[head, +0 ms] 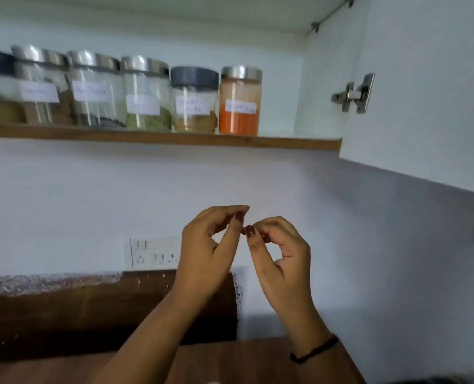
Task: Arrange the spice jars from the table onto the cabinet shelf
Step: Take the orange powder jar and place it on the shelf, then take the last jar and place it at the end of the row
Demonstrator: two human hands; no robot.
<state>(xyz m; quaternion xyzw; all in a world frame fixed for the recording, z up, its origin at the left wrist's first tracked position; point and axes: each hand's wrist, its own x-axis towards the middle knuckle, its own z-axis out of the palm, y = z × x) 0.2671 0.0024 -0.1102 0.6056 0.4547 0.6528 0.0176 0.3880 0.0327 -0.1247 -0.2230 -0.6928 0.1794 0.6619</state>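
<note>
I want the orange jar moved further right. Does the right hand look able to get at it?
Probably yes. The orange jar stands at the row's right end, at the shelf front, with bare space beside it. The right hand, below, seems to hold nothing, and nothing lies between them.

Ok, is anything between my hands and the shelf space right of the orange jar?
Nothing visible: the left hand and right hand sit below the shelf, and the space beside the orange jar is bare.
</note>
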